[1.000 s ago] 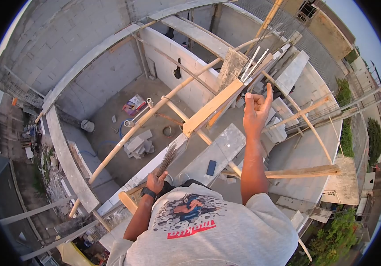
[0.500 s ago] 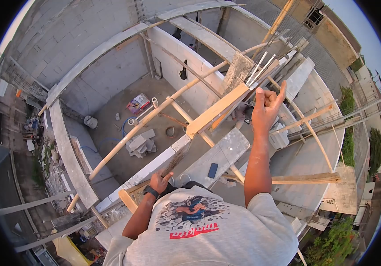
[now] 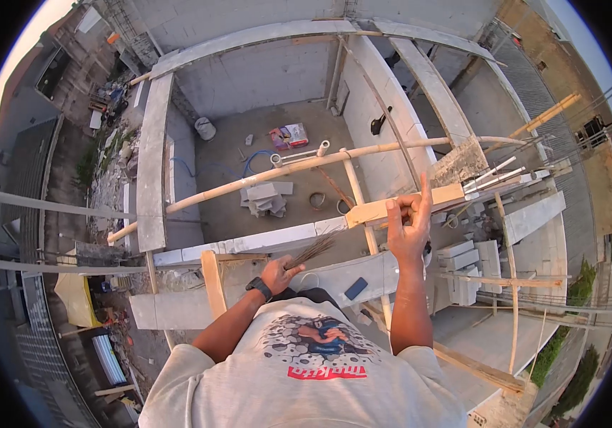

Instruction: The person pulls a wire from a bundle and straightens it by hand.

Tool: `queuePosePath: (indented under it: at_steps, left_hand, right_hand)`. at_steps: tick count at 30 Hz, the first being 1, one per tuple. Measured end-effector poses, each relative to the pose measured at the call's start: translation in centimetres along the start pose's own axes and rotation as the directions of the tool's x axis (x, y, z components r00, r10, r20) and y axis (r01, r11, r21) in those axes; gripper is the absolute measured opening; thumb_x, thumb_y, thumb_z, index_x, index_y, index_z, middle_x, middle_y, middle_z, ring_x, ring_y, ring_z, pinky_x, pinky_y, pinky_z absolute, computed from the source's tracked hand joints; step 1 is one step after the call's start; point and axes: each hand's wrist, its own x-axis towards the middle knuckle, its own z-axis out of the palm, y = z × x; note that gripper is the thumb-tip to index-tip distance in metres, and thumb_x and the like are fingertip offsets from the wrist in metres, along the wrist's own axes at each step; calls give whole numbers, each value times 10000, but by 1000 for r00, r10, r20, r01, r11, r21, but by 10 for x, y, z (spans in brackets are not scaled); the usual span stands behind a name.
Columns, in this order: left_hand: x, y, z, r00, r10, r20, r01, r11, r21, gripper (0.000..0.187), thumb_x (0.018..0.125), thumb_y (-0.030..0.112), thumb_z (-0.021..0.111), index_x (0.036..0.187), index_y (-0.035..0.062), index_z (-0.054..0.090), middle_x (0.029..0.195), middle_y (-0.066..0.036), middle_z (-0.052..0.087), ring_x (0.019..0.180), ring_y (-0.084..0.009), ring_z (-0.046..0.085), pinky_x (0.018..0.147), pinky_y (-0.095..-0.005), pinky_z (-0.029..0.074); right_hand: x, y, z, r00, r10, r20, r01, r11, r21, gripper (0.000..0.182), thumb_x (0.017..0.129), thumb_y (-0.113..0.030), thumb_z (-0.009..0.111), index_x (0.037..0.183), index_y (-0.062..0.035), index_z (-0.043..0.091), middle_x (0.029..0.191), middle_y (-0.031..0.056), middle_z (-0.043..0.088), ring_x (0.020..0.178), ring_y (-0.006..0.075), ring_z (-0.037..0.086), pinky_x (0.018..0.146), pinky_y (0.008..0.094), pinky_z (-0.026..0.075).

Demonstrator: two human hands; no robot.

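My left hand (image 3: pixel 277 277), with a dark watch (image 3: pixel 258 287) on its wrist, is closed round the near end of a bundle of thin dark wires (image 3: pixel 314 246). The bundle's loose ends fan out toward the upper right. My right hand (image 3: pixel 410 225) is raised, index finger and thumb stretched out and the other fingers curled, with no object visible in it. Behind it in view lies a wooden beam (image 3: pixel 384 207) along the wall top. A dark blue phone (image 3: pixel 356 288) rests on the grey board (image 3: pixel 320 282) in front of me, between my hands.
Below is a walled room with stacked grey blocks (image 3: pixel 266 199), a printed bag (image 3: pixel 288 135) and a white bucket (image 3: pixel 205 128). A bamboo pole (image 3: pixel 249 182) crosses over it. White pipes (image 3: pixel 495 178) lie by the beam's end. An upright wooden post (image 3: pixel 213 282) stands left of me.
My view has turned, so the room now sits more squarely ahead. My right hand has come lower and nearer the middle, still with its index finger out. The left hand keeps hold of the wire bundle.
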Motion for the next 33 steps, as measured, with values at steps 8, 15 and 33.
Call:
queuePosePath:
  at_steps: [8,15,33]
  left_hand:
    - [-36,-32,-11,965,-127,-231,108,990,-93,368,896,384,668,905,17,646,767,-199,615,708,-383,589,642,-427,455]
    - [-77,-48,-33,909,-251,-333,213,966,-147,378,899,406,660,910,28,653,748,-186,619,688,-370,581,640,-421,458]
    - [-168,-124,-92,714,-471,-519,188,842,-505,486,927,488,606,869,6,630,682,-94,584,642,-200,533,614,-363,432]
  right_hand:
    - [2,-15,73,977,-191,91,179,976,124,682,933,-144,612,1487,9,245,804,1,529,666,57,462,622,216,398]
    - [-5,-31,159,929,-132,347,70,980,185,500,921,-147,650,1349,43,476,745,-9,533,625,43,476,578,205,414]
    - [-134,-104,272,539,-319,779,177,948,265,212,901,-117,676,1065,16,666,718,71,601,571,119,532,509,265,420]
